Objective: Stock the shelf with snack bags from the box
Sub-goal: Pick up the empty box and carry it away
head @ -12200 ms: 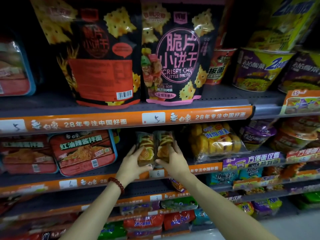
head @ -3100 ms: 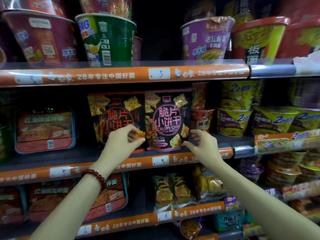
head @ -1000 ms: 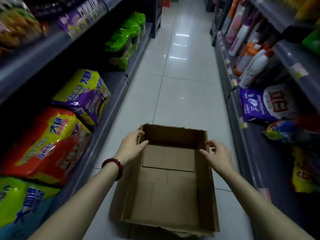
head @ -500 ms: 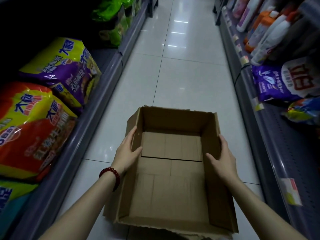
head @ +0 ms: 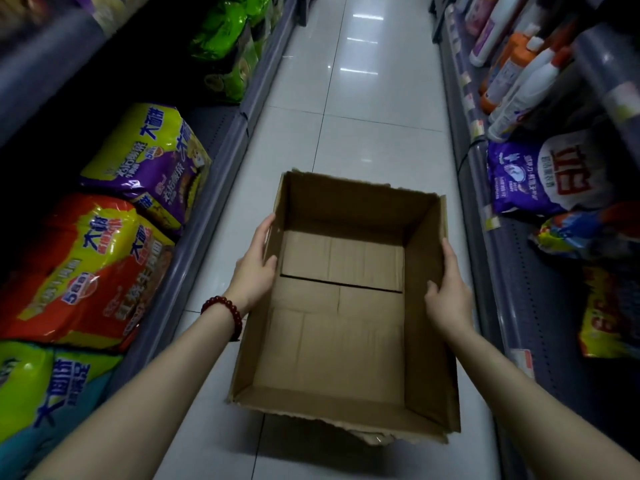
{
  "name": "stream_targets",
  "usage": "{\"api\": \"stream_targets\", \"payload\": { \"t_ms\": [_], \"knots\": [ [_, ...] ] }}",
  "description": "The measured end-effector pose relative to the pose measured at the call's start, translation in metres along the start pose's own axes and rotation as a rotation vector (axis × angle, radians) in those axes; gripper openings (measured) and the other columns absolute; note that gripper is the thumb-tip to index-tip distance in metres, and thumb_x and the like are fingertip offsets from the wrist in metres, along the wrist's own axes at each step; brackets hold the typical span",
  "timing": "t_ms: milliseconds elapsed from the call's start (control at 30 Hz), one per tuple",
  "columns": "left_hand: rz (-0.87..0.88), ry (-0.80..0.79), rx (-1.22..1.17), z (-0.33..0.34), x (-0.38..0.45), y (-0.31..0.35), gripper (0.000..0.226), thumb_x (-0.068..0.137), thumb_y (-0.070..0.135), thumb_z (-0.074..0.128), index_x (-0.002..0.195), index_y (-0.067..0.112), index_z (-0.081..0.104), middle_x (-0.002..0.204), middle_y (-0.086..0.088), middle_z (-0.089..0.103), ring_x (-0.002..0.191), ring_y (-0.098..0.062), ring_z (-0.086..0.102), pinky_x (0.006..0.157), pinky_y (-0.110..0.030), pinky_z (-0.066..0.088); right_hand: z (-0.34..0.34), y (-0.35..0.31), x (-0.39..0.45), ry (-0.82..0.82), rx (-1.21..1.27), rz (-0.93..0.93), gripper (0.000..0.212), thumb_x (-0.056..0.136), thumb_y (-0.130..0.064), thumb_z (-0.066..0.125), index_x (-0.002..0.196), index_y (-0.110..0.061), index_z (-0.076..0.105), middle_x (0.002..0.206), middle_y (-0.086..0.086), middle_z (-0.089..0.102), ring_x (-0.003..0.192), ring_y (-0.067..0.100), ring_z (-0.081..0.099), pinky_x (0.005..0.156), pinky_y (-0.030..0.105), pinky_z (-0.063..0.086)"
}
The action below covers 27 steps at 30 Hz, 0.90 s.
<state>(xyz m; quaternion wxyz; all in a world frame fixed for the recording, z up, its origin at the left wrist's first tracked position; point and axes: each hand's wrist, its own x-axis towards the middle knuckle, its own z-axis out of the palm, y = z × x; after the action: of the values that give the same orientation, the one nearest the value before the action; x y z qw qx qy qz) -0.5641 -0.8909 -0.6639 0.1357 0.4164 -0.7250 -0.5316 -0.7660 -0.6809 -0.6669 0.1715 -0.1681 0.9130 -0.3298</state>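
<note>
- Cardboard box (head: 346, 323) — open-topped, held above the tiled aisle floor (head: 363, 126) between two runs of shelving; nothing lies on its bare inner bottom, where the folded flaps show a dark seam across the middle.
- Left hand (head: 254, 268) — grasping the box's left wall: the thumb is hooked over the rim to the inside, the fingers laid flat along the outer face. A dark red bead bracelet (head: 225, 313) circles this wrist.
- Right hand (head: 450, 292) — grasping the right wall in mirror fashion, thumb over the rim on the inside, fingers along the outside.
- Left shelf (head: 207, 188) — lowest tier, carrying large multipacks side by side: a yellow-and-purple pack (head: 145, 161), a yellow-and-red pack (head: 90, 268) nearer the person, and a green-and-teal pack (head: 45, 386) at the near end. Green bags (head: 225, 46) sit farther along the same side.
- Right shelf (head: 512, 306) — lowest tier with a purple-and-white bag (head: 540, 174), a blue-and-yellow bag (head: 581, 233) just beside it, and a yellow-and-red bag (head: 609, 323) at the near end; white and orange bottles (head: 512, 74) stand farther along.
</note>
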Motion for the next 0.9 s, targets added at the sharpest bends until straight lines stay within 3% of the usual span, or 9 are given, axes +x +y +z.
{"api": "stream_targets", "payload": {
  "t_ms": [100,200,267,433,533,633,733,900],
  "knots": [
    [-0.018,-0.01,0.004,-0.033,-0.024,0.065,0.072,0.095,-0.004,0.04,0.149,0.039,0.016,0.158,0.009,0.016,0.14,-0.004,0.012,0.113,-0.028,0.018,-0.053,-0.049,-0.022,-0.024,-0.008,0.02,0.081,0.094,0.001,0.047,0.15,-0.042,0.006,0.088,0.001,0.048,0.079,0.03,0.063,0.071,0.047,0.057],
    [-0.042,-0.007,0.01,-0.069,-0.056,0.139,0.072,0.095,-0.006,0.041,0.149,0.036,0.018,0.157,0.008,0.018,0.13,0.004,0.013,0.112,-0.025,0.018,-0.111,-0.095,-0.047,-0.04,-0.011,0.019,0.082,0.093,0.002,0.048,0.15,-0.041,0.007,0.105,0.011,0.058,0.076,0.027,0.063,0.066,0.041,0.055],
    [-0.049,-0.018,0.011,-0.091,-0.078,0.193,0.072,0.094,-0.007,0.04,0.149,0.034,0.018,0.157,0.007,0.016,0.13,0.003,0.013,0.108,-0.021,0.018,-0.154,-0.13,-0.065,-0.053,0.008,0.033,0.082,0.093,0.002,0.048,0.15,-0.042,0.008,0.118,0.017,0.059,0.078,0.026,0.063,0.067,0.038,0.054],
    [-0.044,-0.02,0.051,-0.147,-0.132,0.316,0.075,0.093,-0.006,0.043,0.149,0.036,0.018,0.157,0.008,0.019,0.141,-0.008,0.021,0.106,-0.015,0.026,-0.268,-0.216,-0.116,-0.057,0.051,0.037,0.086,0.091,0.003,0.051,0.148,-0.046,0.009,0.109,0.016,0.064,0.069,0.018,0.059,0.071,0.038,0.056],
    [-0.066,0.003,0.101,-0.175,-0.162,0.382,0.069,0.094,0.0,0.047,0.15,0.032,0.02,0.154,0.006,0.029,0.141,-0.017,0.029,0.115,-0.03,0.023,-0.329,-0.256,-0.147,-0.028,0.063,0.02,0.089,0.089,0.003,0.053,0.147,-0.047,0.007,0.121,0.016,0.063,0.082,0.026,0.067,0.079,0.045,0.057],
    [-0.073,-0.005,0.162,-0.196,-0.179,0.437,0.062,0.095,0.004,0.048,0.149,0.023,0.025,0.15,-0.003,0.037,0.137,-0.023,0.037,0.11,-0.03,0.028,-0.381,-0.292,-0.173,0.007,0.071,0.041,0.087,0.091,-0.001,0.054,0.15,-0.039,0.003,0.133,0.017,0.055,0.1,0.031,0.064,0.088,0.045,0.053],
    [-0.04,-0.046,0.131,-0.21,-0.188,0.483,0.06,0.096,0.006,0.046,0.149,0.022,0.025,0.151,0.0,0.035,0.138,-0.02,0.034,0.113,-0.035,0.028,-0.418,-0.319,-0.188,0.055,0.124,0.062,0.081,0.092,-0.002,0.053,0.151,-0.033,0.007,0.14,0.016,0.049,0.118,0.031,0.056,0.096,0.045,0.049],
    [0.047,-0.147,0.149,-0.221,-0.176,0.529,0.057,0.096,0.009,0.045,0.146,0.031,0.029,0.143,0.0,0.047,0.129,-0.024,0.047,0.107,-0.047,0.039,-0.454,-0.345,-0.203,0.136,0.163,0.135,0.076,0.093,-0.005,0.051,0.149,-0.037,0.011,0.135,0.015,0.052,0.103,0.028,0.062,0.083,0.042,0.055]
  ]
}}
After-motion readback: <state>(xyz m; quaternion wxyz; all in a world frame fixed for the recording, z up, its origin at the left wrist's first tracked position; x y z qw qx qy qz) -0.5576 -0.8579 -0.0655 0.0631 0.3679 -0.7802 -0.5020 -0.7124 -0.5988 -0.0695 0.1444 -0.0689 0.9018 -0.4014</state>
